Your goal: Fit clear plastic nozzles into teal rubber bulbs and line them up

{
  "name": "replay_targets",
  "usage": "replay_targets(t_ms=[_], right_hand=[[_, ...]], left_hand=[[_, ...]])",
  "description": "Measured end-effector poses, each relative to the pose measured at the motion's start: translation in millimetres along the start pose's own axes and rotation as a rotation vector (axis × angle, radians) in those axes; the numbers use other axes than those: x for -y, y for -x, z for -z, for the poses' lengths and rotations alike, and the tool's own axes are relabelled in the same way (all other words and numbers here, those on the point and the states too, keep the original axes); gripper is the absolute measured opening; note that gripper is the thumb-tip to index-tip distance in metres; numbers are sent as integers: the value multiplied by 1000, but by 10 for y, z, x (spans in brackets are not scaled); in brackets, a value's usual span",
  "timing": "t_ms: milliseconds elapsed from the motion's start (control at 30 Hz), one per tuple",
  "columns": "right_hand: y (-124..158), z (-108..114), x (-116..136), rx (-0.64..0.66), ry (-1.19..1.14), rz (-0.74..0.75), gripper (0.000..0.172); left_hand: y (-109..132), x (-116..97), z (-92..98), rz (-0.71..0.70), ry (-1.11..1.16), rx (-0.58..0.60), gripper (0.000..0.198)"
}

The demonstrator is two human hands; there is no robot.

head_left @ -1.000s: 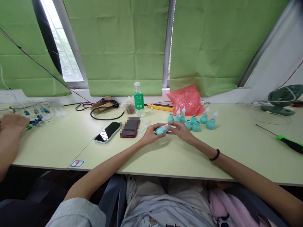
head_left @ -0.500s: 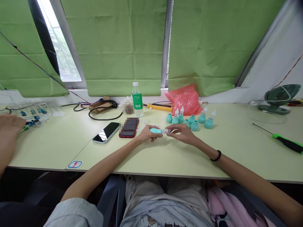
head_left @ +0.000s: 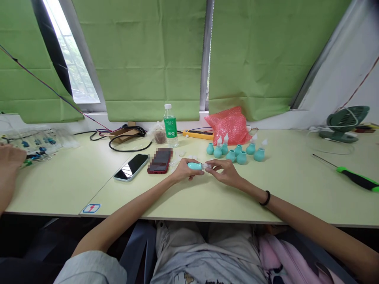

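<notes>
My left hand [head_left: 184, 170] is wrapped round a teal bulb [head_left: 194, 166] that lies sideways above the table, its neck pointing right. At that neck, the fingertips of my right hand [head_left: 224, 172] pinch a small clear tip [head_left: 206, 166]. Just behind my right hand stand several teal bulbs [head_left: 241, 157] in a loose group. Some carry a clear pointed tip [head_left: 226, 139], others have open necks. Small clear pieces [head_left: 180, 154] lie behind my left hand, partly hidden by it.
Two phones, one white-edged [head_left: 130, 167] and one red-cased [head_left: 160, 161], lie left of my hands. Behind are a water bottle [head_left: 171, 128], black cable [head_left: 130, 150] and pink bubble wrap [head_left: 229, 126]. A screwdriver [head_left: 355, 177] and fan [head_left: 343, 124] are right; another person's hand [head_left: 12, 157] is far left.
My right hand's fingers have shifted slightly left, closer over the clear tip at the bulb's neck. The whole view has moved a little; my left hand keeps its hold.
</notes>
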State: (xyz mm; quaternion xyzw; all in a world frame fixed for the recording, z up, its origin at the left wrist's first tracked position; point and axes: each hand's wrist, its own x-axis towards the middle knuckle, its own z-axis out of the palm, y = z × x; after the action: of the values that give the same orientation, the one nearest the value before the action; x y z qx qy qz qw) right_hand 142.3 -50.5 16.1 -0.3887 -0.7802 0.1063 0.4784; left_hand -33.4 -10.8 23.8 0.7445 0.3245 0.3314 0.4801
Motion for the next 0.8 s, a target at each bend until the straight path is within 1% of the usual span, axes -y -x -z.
replay_targets(t_ms=[133, 233, 333, 433, 500, 533, 600, 667, 733, 800], right_hand=[[-35, 15, 38, 46, -289, -251, 30], [-55, 22, 23, 112, -456, -377, 33], [-85, 23, -3, 162, -538, -427, 33], [-153, 49, -29, 182, -505, -378, 32], [-203, 89, -70, 163, -422, -311, 35], [-220, 112, -103, 138, -345, -274, 37], [-230, 150, -196, 79, -104, -195, 40], [-207, 163, -306, 62, 210, -114, 40], [-170, 145, -401, 114, 474, -49, 41], [-138, 108, -458, 202, 641, -10, 43]], left_hand=[[32, -36, -39, -38, -70, -47, 47], [52, -51, -45, -71, -118, -66, 47], [44, -50, -46, -88, -154, -87, 45], [6, -49, -53, -92, -110, -126, 44], [-22, -50, -57, -111, -75, -181, 42], [-33, -49, -57, -125, -77, -218, 41], [-44, -41, -49, -148, -120, -290, 37], [-45, -28, -36, -155, -170, -340, 35], [-44, -14, -26, -146, -192, -356, 34], [-46, -5, -24, -142, -190, -343, 34]])
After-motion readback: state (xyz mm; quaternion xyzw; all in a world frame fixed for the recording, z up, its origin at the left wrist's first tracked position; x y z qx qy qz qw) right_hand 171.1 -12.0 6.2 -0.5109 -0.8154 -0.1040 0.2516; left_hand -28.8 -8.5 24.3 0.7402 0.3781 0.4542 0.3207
